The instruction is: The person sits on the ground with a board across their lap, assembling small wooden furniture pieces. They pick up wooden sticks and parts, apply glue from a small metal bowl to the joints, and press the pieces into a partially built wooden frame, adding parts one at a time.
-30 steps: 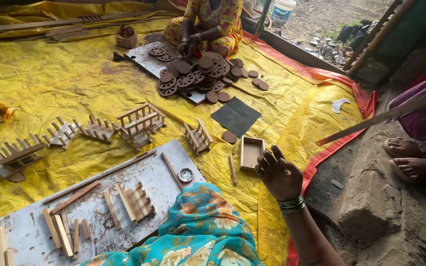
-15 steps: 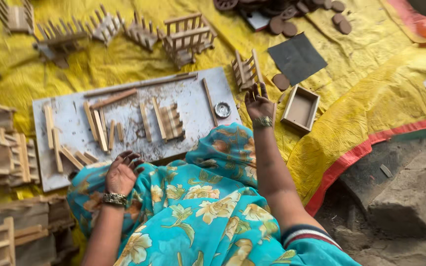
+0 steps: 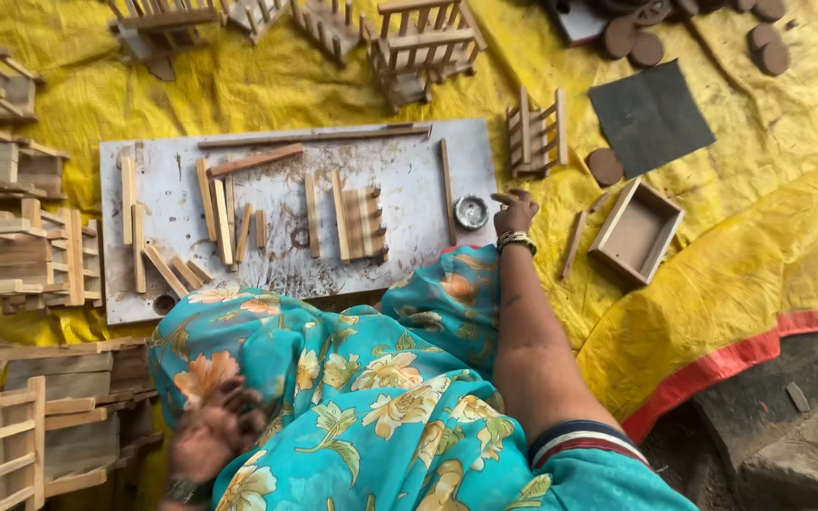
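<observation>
My right hand (image 3: pixel 512 214) rests at the right edge of a grey work board (image 3: pixel 286 260), fingers curled loosely with nothing in them, right beside a small round metal tin (image 3: pixel 471 212). My left hand (image 3: pixel 208 437) is blurred low down by my turquoise floral lap; whether it holds anything is unclear. On the board lie several loose wooden slats (image 3: pixel 224 220) and a partly built slatted wooden piece (image 3: pixel 364 223).
A small open wooden box (image 3: pixel 636 232) and a dark square sheet (image 3: pixel 650 118) lie on the yellow cloth (image 3: pixel 788 237) to the right. Finished wooden slatted frames (image 3: pixel 423 43) stand beyond the board and stacked at the left (image 3: pixel 11 246). Brown round discs (image 3: pixel 764 43) at top right.
The view has swung further down and left. My right hand moved from the wooden box to the board's right edge. My left hand dropped from the board's near edge towards my lap.
</observation>
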A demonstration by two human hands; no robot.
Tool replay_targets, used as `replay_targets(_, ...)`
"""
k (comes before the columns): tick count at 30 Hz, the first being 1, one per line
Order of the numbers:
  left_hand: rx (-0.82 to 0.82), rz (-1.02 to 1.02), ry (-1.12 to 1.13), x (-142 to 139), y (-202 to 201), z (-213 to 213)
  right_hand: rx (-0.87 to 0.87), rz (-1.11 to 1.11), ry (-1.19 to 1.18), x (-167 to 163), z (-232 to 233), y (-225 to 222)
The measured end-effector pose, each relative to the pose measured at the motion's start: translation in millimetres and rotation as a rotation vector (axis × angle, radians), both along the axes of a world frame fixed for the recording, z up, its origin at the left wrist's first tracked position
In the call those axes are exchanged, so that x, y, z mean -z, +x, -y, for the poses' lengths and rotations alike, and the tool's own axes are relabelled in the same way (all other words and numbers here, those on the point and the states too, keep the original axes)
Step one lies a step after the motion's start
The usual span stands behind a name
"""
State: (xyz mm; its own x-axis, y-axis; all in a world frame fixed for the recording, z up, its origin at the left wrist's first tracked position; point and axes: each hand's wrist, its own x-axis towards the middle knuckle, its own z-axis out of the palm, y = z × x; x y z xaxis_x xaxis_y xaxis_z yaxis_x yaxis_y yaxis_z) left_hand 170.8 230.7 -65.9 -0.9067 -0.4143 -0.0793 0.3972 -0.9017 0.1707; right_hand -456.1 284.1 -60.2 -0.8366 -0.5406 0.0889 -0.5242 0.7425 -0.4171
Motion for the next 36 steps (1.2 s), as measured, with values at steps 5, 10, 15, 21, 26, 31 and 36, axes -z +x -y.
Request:
replay_targets(5, 0.097, -0.106, 0.077, 23.6, -5.2, 5.1, -0.052, 0.086, 0.213, 21.3, -4.2, -3.9)
replay_targets(10, 0.173, -0.074, 0.092, 22.0, 2.4, 13.2, -0.173, 0.126, 0.350, 32.4, 0.6, -2.4)
replay_targets(15, 0.160, -0.062, 0.085, 20.0, 3.6, 10.6, -0.191, 0.130, 0.417, 36.5, -0.5, 1.0)
replay_targets(21, 0.140, -0.075, 0.103, 16.8, -0.2, 9.2, -0.206, 0.100, 0.397, 36.4, 2.3, 3.6)
replay_targets(26, 0.148, -0.072, 0.108, 13.7, -1.0, 13.3, -0.019, 0.149, 0.069, 34.8, 0.4, 0.0)
replay_targets(31, 0.159, -0.096, 0.089, 17.6, -1.6, 15.8, -0.042, 0.282, -0.347, 29.7, -2.5, -6.8)
replay_targets(36, 0.168, -0.082, 0.087, 22.9, 1.0, 16.9, 0.105, 0.476, -0.307, 28.3, -6.5, -10.7)
